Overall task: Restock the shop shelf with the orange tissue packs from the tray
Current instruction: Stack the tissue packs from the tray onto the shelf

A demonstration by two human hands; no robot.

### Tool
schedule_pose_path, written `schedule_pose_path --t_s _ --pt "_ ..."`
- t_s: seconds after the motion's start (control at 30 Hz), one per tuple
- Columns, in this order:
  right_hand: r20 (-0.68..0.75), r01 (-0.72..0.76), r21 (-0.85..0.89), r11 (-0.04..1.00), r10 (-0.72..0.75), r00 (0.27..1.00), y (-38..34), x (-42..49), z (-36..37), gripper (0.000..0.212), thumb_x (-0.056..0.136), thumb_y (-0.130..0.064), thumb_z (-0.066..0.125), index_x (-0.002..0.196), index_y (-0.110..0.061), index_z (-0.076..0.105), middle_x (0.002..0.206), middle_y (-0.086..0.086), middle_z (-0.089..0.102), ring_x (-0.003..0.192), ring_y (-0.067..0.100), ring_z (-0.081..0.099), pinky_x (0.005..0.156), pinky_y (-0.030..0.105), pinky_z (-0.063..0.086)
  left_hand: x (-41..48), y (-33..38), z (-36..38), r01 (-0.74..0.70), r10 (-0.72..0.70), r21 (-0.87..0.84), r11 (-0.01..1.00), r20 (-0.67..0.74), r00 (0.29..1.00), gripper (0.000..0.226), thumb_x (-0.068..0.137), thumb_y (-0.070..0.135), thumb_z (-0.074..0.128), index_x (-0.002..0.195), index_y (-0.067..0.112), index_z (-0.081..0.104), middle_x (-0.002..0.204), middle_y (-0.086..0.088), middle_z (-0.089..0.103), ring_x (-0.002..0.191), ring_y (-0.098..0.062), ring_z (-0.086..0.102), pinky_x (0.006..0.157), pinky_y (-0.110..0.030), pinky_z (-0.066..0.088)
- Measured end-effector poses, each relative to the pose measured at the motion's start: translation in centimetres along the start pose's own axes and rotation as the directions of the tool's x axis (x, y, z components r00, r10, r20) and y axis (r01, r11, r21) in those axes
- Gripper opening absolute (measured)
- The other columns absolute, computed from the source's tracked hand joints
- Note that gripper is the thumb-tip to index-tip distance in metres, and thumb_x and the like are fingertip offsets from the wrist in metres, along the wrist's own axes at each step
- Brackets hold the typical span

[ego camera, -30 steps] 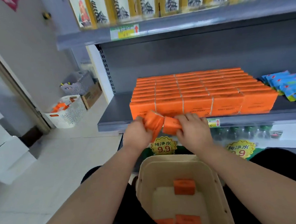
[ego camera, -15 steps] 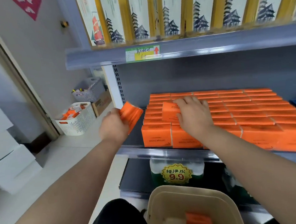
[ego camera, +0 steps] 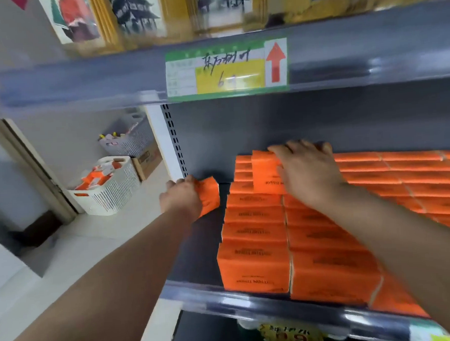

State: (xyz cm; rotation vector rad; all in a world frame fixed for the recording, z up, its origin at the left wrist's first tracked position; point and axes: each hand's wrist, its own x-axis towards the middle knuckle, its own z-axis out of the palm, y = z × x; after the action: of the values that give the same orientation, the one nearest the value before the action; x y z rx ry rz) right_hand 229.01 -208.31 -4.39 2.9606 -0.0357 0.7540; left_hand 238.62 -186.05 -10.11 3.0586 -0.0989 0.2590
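Nearest, low in the frame, the shelf lip (ego camera: 253, 304) runs across. Just behind it the stocked packs (ego camera: 256, 263) stand in tight orange rows from the centre to the right edge. Left of them, at centre-left, lies a bare strip of shelf floor (ego camera: 197, 251). The tray is out of view.

Over that strip the left hand (ego camera: 181, 199) grips the left pack (ego camera: 209, 195), fingers curled round its near end. The pack hangs tilted just beside the left face of the rows, and I cannot tell whether it touches the shelf.

Further in, at centre frame, the right hand (ego camera: 308, 170) holds the right pack (ego camera: 266, 175) on top of the back-left corner of the rows. The thumb is at its left side and the fingers are curled over its far end, so it starts a higher layer.

Both packs look about to be set down, and each wants its own care. The right pack should be squared to the row beneath, edges flush and pushed to the back wall (ego camera: 268, 125) before the fingers lift, so it does not overhang the open left side. The left pack should be turned level, matched to its neighbours' printed faces, and butted against them at the back of the strip. The packs look soft and slippery, so releasing one hand at a time seems safer
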Motion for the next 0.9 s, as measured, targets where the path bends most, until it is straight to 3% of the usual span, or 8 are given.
schedule_pose_path --t_s 0.17,0.47,0.63,0.8,0.9 --pt "0.022 0.034 -0.023 0.999 -0.033 0.999 2.4 1.7 0.2 0.053 0.088 -0.019 0.055 0.137 -0.03 0.039 0.128 -0.002 0.05 0.121 0.022 0.044 0.093 0.04 0.031 5.0 2.9 0.9 0.007 -0.006 0.048 0.999 -0.024 1.0 0.046 0.083 0.004 0.044 0.126 0.021 0.046 0.125 -0.002 0.056 0.124 -0.026 0.038 0.09 -0.039 0.039" --pt "0.095 0.016 0.046 0.999 -0.02 0.995 3.7 2.7 0.9 0.057 0.091 -0.016 0.051 0.14 -0.036 0.031 0.135 -0.007 0.046 0.125 0.016 0.043 0.093 0.038 0.032 9.0 5.7 2.3 -0.055 0.042 -0.191 0.98 -0.073 0.996 0.054 0.084 -0.001 0.039 0.131 0.025 0.048 0.128 -0.009 0.039 0.12 -0.032 0.034 0.097 -0.045 0.043" --pt "0.062 0.026 0.113 0.993 -0.033 0.998 2.7 3.0 0.3 0.048 0.093 -0.02 0.051 0.135 -0.037 0.037 0.13 -0.01 0.051 0.121 0.014 0.047 0.092 0.035 0.029 9.0 4.8 2.5 -0.072 -0.021 -0.595 0.801 -0.147 0.989 0.061 0.075 -0.013 0.036 0.128 0.013 0.051 0.132 -0.015 0.035 0.123 -0.033 0.037 0.105 -0.034 0.035" --pt "0.007 0.037 0.281 0.959 -0.041 0.999 -1.6 5.9 0.6 0.043 0.091 -0.029 0.055 0.132 -0.031 0.042 0.129 -0.003 0.055 0.118 0.023 0.052 0.094 0.036 0.038 8.0 0.6 1.2 -0.039 -0.139 -0.648 0.761 -0.221 0.965 0.052 0.079 -0.008 0.048 0.129 0.006 0.051 0.129 -0.019 0.042 0.122 -0.035 0.04 0.103 -0.027 0.028" --pt "-0.017 0.053 0.419 0.907 -0.051 0.999 -5.5 8.9 2.2 0.041 0.088 -0.024 0.058 0.128 -0.024 0.047 0.126 0.003 0.058 0.115 0.027 0.055 0.094 0.037 0.045 7.2 -2.0 0.7 0.006 -0.185 -0.73 0.684 -0.165 0.969 0.048 0.079 -0.01 0.042 0.123 0.007 0.053 0.127 -0.014 0.051 0.119 -0.031 0.049 0.104 -0.037 0.039"
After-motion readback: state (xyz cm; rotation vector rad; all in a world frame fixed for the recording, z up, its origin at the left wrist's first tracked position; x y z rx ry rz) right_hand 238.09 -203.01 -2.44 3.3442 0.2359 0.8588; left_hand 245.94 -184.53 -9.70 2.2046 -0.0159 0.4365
